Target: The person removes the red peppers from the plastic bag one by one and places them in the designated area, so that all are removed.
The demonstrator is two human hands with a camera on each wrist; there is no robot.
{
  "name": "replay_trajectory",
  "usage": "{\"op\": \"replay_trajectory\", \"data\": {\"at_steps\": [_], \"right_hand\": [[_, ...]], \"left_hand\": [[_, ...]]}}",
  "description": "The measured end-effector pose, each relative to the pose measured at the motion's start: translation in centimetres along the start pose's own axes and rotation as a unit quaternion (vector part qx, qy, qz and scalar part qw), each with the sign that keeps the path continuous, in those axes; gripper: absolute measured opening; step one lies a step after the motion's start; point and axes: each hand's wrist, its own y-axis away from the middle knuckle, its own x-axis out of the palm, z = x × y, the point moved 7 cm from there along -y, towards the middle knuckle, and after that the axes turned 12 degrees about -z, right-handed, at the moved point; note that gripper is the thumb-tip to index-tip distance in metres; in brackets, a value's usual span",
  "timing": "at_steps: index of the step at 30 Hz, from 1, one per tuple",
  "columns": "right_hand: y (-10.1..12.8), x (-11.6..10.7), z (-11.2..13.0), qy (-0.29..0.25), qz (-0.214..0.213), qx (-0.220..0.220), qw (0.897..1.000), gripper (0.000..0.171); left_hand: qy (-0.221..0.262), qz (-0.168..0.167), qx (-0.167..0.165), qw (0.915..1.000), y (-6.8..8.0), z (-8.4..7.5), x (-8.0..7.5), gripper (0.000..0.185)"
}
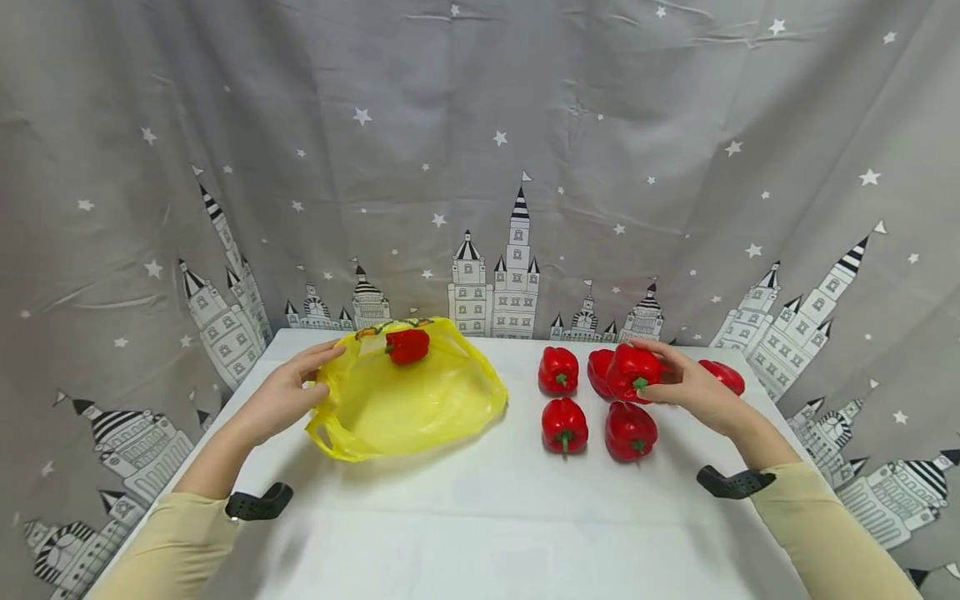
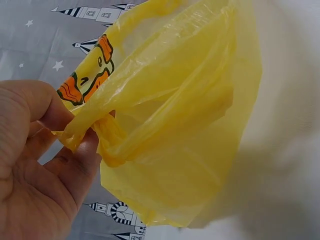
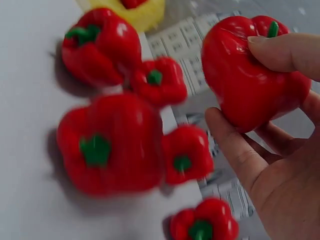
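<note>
My left hand (image 1: pixel 288 398) pinches the rim of a yellow plastic bag (image 1: pixel 420 408) on the left of the table; the left wrist view shows thumb and fingers on the bag's gathered edge (image 2: pixel 107 135). A red bell pepper (image 1: pixel 407 346) lies inside the bag's open mouth. On the right, my right hand (image 1: pixel 693 387) grips another red bell pepper (image 3: pixel 250 75), its green stem beside the thumb. The held pepper is raised above the others. Several more red bell peppers, such as one at the front (image 1: pixel 565 426) and one behind it (image 1: pixel 558 370), sit around it.
The white table (image 1: pixel 510 517) carries the bag and the peppers. One pepper (image 1: pixel 722 377) lies at the far right, beyond my right hand. A grey curtain (image 1: pixel 480 167) with printed castles and stars hangs behind the table.
</note>
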Motion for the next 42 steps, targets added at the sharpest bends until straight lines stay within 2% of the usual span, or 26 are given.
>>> {"op": "replay_trajectory", "data": {"at_steps": [6,10,16,26,32,42], "right_hand": [[1.5,-2.7,-2.3,0.011,-0.013,0.012,1.000,0.081],[2.3,-4.1,-3.9,-0.011,-0.014,0.022,1.000,0.078],[3.9,-5.5,-6.0,-0.042,-0.011,0.062,0.997,0.088],[4.8,-5.0,-10.0,-0.049,-0.005,0.106,0.993,0.083],[4.8,-4.6,-10.7,-0.056,-0.004,0.100,0.993,0.083],[4.9,-4.6,-11.3,-0.030,-0.005,0.098,0.995,0.085]], "left_hand": [[0.008,0.004,0.001,1.0000,0.2,0.0,0.1,0.064],[0.005,0.005,0.000,1.0000,0.2,0.2,0.1,0.062],[0.006,0.012,-0.008,0.9999,0.4,0.4,0.3,0.059],[0.015,0.009,-0.009,0.9998,0.5,0.5,0.3,0.063],[0.011,0.010,-0.010,0.9998,0.5,0.4,0.2,0.066],[0.008,0.014,-0.010,0.9998,0.4,0.2,0.3,0.067]]}}
